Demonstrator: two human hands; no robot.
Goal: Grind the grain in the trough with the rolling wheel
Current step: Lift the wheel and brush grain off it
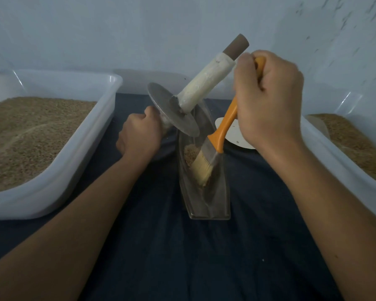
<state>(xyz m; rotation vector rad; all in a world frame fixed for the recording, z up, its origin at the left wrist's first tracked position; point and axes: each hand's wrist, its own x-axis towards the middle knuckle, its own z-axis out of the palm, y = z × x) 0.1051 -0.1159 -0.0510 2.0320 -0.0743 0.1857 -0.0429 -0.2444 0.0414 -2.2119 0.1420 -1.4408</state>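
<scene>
A narrow metal trough [221, 192] lies lengthwise on the dark cloth, with a small heap of ground grain [190, 154] in its middle. My left hand [139, 135] grips one handle of the rolling wheel [172, 111] and holds it tilted above the trough's far end; the other, tape-wrapped handle [206, 83] points up to the right. My right hand [269, 98] grips the orange handle of a paintbrush [224, 127]. Its pale bristles [201, 170] rest inside the trough beside the grain.
A white plastic tub [74, 161] of brown grain stands at the left, and another tub [326, 148] of grain stands at the right. A pale card piece [232, 135] lies behind the brush. A dark cloth [182, 257] covers the table; a pale wall rises behind.
</scene>
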